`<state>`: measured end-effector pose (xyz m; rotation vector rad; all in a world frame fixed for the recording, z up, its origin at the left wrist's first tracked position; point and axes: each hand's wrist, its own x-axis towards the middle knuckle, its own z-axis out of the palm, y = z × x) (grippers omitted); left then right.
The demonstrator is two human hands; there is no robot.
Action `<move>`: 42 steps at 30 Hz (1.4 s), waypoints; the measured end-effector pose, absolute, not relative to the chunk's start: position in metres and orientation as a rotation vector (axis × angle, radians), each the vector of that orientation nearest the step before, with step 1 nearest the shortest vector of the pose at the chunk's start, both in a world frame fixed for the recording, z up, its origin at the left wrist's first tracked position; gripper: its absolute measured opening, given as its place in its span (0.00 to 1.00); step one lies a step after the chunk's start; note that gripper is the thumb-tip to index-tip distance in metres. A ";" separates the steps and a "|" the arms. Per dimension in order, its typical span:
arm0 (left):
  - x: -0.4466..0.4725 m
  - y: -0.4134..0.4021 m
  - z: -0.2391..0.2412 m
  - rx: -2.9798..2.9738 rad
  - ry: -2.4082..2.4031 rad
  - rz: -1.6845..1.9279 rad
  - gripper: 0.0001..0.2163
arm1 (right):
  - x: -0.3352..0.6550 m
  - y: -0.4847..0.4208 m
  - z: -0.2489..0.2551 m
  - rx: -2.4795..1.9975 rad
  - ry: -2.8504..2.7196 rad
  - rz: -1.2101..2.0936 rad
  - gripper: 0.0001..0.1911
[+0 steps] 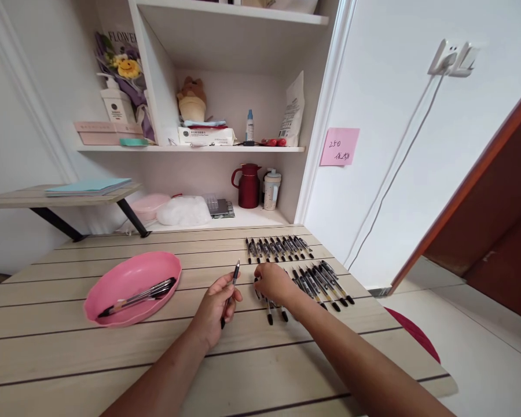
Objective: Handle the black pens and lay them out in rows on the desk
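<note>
- Slim black-and-translucent plastic pen point(235, 277): we judge it light, stiff, smooth; grip mid-barrel.
- Looks: dark grip section, pale pointed tip up, black lower end.
- Where: above wood-look plank-patterned tabletop point(69, 350), pinched in our left hand point(219, 304).
- Our right hand point(274, 284): fingers bunched over lower row of black-ended pens point(316, 282); can't tell if gripping.

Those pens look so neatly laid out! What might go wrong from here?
The right hand is close over the lower row of pens, so it might nudge some askew. The pen tilted in the left hand could slip and drop. In the pink bowl, more pens lie bunched together, so lifting one may drag others.
</note>
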<state>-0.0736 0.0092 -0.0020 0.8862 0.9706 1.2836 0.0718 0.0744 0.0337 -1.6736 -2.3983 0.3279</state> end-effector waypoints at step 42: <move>-0.062 0.003 0.001 1.084 1.101 1.118 0.17 | 0.066 0.053 0.023 -1.057 -1.257 1.448 0.16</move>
